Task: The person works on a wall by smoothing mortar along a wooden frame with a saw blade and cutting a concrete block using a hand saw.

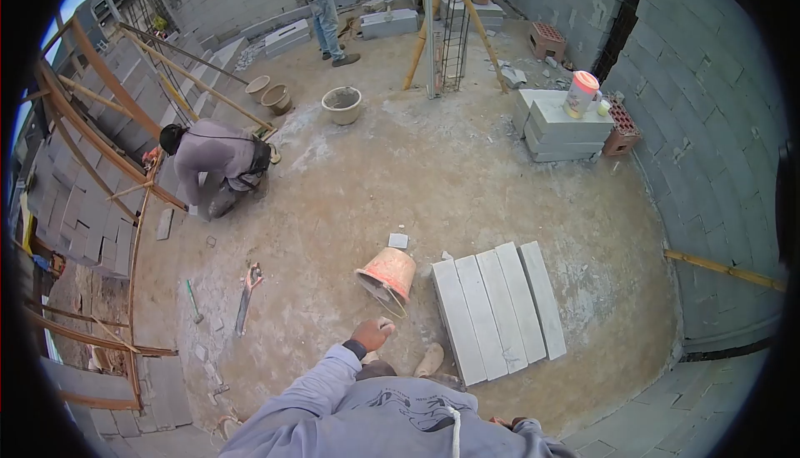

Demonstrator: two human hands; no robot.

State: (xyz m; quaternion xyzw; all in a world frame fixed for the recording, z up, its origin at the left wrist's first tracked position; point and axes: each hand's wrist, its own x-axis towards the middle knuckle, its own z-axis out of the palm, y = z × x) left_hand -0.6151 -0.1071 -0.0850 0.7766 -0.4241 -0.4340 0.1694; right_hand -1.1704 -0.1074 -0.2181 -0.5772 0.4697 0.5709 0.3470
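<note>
My left hand point(375, 335) reaches forward from a grey-blue sleeve with a dark band at the wrist. Its fingers are curled in; whatever they may hold is hidden. Just ahead of it a pinkish-orange bucket point(391, 273) lies tipped, its mouth facing me and its thin handle point(388, 302) hanging close to my fingers. I cannot tell whether hand and handle touch. Only a sliver of my right hand point(505, 422) shows beside my shirt at the bottom, its fingers mostly hidden. To the right of the bucket lie several long, light grey blocks point(492, 312), side by side.
A handsaw point(246, 300) and a hammer point(193, 301) lie to the left. One person point(218, 162) crouches beyond them; another person point(322, 12) stands at the back. A mortar tub point(342, 105), stacked blocks point(567, 129) with a jug point(581, 95), and bamboo poles point(467, 8) stand farther off.
</note>
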